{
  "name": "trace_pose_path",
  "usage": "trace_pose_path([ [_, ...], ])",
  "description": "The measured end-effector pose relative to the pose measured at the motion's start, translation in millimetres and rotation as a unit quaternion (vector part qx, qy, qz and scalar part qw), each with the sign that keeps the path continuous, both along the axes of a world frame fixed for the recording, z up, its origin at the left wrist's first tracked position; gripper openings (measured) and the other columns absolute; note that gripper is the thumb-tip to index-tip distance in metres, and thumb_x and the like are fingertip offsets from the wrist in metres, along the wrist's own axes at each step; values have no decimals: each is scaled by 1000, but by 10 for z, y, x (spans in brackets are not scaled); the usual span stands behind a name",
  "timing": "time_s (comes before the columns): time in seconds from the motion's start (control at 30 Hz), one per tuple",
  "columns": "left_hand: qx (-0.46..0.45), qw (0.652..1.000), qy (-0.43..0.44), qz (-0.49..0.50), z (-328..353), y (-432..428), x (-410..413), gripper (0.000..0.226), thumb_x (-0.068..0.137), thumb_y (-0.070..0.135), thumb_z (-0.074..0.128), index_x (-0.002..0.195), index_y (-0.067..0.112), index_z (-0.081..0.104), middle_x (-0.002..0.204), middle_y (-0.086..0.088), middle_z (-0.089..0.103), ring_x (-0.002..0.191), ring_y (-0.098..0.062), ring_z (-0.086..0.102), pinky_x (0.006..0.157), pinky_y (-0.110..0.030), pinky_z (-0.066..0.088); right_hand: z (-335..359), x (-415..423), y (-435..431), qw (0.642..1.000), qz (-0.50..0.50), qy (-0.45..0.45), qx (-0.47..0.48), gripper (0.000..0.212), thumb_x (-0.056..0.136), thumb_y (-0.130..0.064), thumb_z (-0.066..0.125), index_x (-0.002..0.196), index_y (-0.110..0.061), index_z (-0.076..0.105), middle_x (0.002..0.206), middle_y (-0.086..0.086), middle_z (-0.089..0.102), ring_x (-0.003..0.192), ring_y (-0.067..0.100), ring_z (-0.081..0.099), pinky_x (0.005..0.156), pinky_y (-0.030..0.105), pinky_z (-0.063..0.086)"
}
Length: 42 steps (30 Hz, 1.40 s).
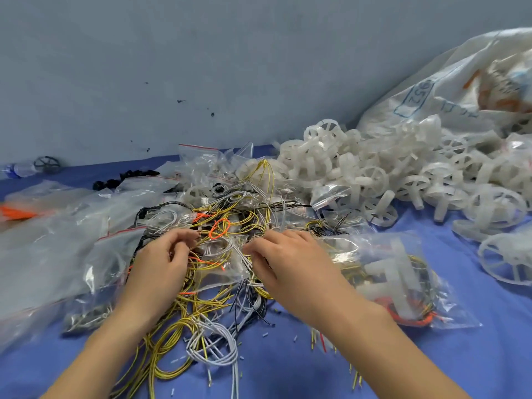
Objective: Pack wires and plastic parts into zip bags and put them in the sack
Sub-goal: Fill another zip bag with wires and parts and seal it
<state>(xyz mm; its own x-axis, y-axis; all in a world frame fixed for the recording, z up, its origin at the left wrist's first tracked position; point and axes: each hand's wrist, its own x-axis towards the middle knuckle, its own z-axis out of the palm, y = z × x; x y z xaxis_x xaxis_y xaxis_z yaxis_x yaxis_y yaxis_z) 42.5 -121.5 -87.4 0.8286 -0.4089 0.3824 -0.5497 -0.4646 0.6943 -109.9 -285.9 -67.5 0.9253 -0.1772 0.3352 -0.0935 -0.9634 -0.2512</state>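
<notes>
left hand [161, 263] and right hand [290, 266] curl their fingers round strands at the middle of the wire tangle [224, 226]. best to lift one loop cleanly, not drag; the sack [449, 90] lies behind and right of the tangle.

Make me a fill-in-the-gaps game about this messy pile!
1. The left hand and right hand reach into tangled ____.
2. The cloth underneath is ____.
3. The filled bag lies beside the ____ hand.
4. The wheels are ____.

Missing words: wires; blue; right; white.
</notes>
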Motion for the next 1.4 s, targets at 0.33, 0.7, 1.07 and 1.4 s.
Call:
trace_pose_path([
  [0.33,126,990,-66,-20,-104,-91,54,26,98,15,46,115,22,65,105,8,62,81,-14,51,71,-29,37,-102,-27,7,999,7,40,-33,34,105,-36,26,120,-33,56,107,-11,62,101,19,56,93,33,31],
  [0.7,157,983,-85,-33,-152,-88,65,25,98,17,46,116,23,63,106,13,55,106,-7,44,91,-29,37,-171,-38,65,998,18,40,-47,33,104,-34,31,124,-29,57,111,-4,63,99,25,57,92,39,35],
  [1.07,171,979,-109,-26,-209,-103,83,25,98,18,48,116,21,64,113,5,59,105,-11,45,94,-34,37,-223,-33,90,997,29,25,-68,32,103,-32,33,121,-26,59,105,-3,65,97,26,59,89,39,37],
  [1.4,191,974,-121,-31,-228,-109,97,23,96,15,51,113,19,66,107,5,58,105,-19,48,93,-38,39,-248,-166,-62,981,-175,51,-64,61,79,-8,60,135,-16,39,159,20,3,147,42,-3,115,63,-5],
])
